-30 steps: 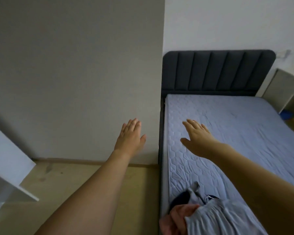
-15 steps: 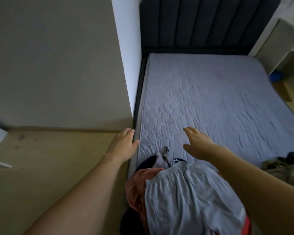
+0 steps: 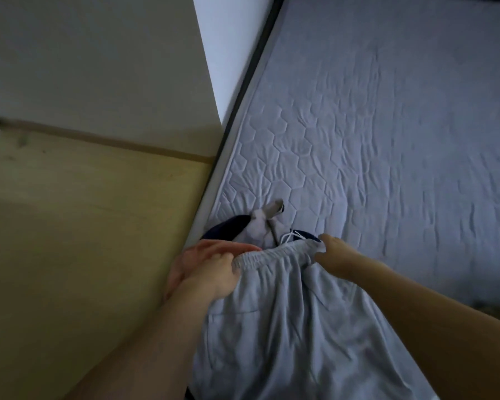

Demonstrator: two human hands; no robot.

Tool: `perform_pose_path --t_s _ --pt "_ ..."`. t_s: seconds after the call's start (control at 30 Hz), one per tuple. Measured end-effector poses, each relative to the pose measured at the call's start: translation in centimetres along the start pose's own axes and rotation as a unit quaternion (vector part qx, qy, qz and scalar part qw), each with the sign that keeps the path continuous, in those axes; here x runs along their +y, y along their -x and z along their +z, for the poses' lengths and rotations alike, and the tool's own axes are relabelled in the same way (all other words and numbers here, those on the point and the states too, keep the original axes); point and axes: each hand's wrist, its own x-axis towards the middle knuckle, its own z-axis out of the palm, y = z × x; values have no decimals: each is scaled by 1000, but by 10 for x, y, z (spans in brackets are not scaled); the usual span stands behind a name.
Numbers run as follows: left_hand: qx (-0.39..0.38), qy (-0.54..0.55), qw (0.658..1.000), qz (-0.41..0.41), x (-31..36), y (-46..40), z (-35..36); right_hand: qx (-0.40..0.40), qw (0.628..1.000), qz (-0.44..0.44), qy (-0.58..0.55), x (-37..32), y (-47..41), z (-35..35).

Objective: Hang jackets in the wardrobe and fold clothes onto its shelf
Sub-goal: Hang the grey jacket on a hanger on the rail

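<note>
Both hands grip elastic waistband of grey shorts [image 3: 286,327] on the mattress [image 3: 387,140]: left hand [image 3: 214,277] at left end, right hand [image 3: 334,255] at right end. Orange garment [image 3: 185,261] under left hand; wooden floor [image 3: 70,241] beside bed.

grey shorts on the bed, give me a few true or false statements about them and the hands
1. Both hands grip the waistband of the shorts. True: left hand, right hand.
2. The shorts hang in a wardrobe. False: they lie on the bed.
3. A dark garment lies beyond the waistband. True.
4. The right hand is flat on the mattress. False: it pinches the waistband.
</note>
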Motion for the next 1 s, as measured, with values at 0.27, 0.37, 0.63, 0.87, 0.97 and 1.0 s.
perform_pose_path --t_s 0.27,0.37,0.63,0.87,0.97,1.0 --pt "4 1 999 -53 -11 -41 49 17 999 26 -19 21 -67 60" --pt "90 -47 994 -45 -2 -42 46 42 999 17 -4 28 -70 63" --pt "141 -73 987 31 78 -28 21 67 997 20 -29 76 -25 26" --pt "133 -95 982 94 180 -7 31 92 991 61 -74 166 45 -4" --pt "116 -97 980 131 225 -2 46 119 986 97 -71 222 76 -10" --pt "106 -93 980 138 240 0 53 126 984 109 -65 244 86 -11"
